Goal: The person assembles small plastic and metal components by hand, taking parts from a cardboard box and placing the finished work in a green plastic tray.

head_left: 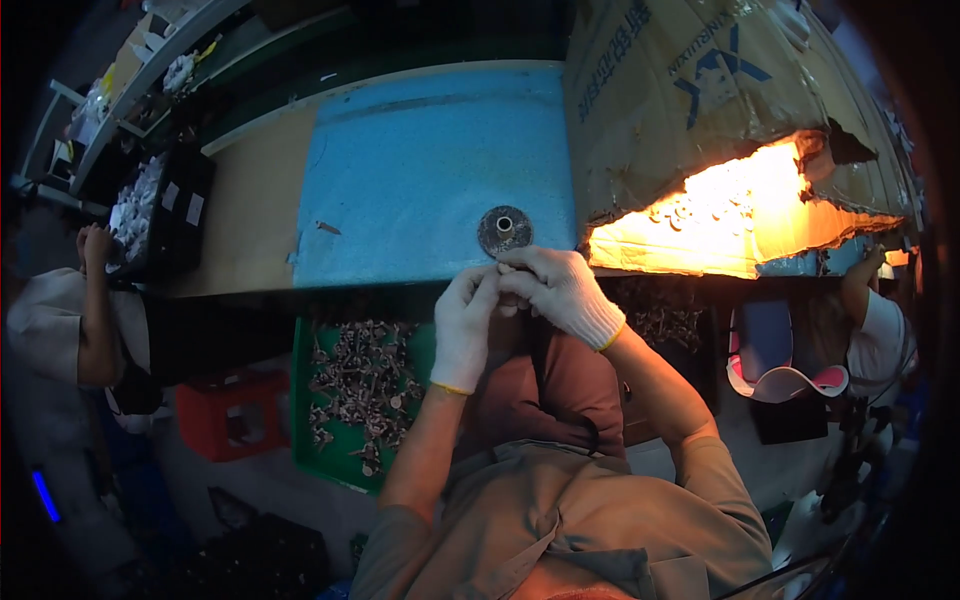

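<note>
small part, hidden between the gloved fingertips of both hands, held just over the near edge of the table; kind and colour cannot be told. judged light and stiff, small enough to slip, best pinched at its ends with fingertips.
left hand: white knit glove, yellow cuff, fingers closed toward the right hand; whether they grip the part cannot be told for sure.
right hand: white knit glove, fingers curled and pinched over the same spot, touching the left.
green plastic tray of small grey-brown metal parts: below the table edge, left of the knees; parts loose, likely sharp-edged.
red plastic crate: beside the tray.
round dark metal disc with centre hole: flat on the blue foam mat, just beyond the hands; likely heavy, rigid.
torn brown cardboard sheet: over a glowing lamp, far right.
</note>
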`<state>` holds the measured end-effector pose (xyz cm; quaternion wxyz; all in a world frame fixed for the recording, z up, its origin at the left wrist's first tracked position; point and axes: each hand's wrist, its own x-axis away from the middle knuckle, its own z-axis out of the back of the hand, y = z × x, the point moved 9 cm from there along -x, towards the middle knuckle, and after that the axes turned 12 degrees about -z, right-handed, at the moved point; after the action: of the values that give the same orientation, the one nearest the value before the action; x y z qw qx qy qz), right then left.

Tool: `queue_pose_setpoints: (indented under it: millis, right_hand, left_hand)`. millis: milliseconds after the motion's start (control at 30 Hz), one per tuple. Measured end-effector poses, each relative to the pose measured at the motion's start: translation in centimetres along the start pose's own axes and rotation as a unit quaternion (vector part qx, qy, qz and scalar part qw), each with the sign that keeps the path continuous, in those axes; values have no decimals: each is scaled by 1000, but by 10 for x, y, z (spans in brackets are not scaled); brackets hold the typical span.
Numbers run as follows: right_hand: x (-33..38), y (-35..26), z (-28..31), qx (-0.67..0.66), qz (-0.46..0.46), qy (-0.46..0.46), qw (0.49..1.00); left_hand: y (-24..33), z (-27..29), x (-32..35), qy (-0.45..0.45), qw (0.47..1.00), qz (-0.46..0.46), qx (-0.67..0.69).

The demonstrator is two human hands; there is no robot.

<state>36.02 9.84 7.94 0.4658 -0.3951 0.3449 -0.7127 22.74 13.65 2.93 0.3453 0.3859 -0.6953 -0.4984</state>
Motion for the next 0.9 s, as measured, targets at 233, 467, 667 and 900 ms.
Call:
queue_pose_setpoints:
  millis: [233,467,667,900]
  right_hand:
    - [-24,16,22,-131,-57,168,975]
    - [-57,17,19,-29,-16,233,972]
    - [-58,36,4,-165,-184,83,965]
    - [-26,27,6,55,71,263,961]
  left_hand:
    - [29,14,-49,4,965,-117,-235]
    - [39,24,-93,-40,756,-168,-631]
    - [43,-1,-69,-10,953,-162,-258]
    - [24,-19,-79,-29,960,-72,-270]
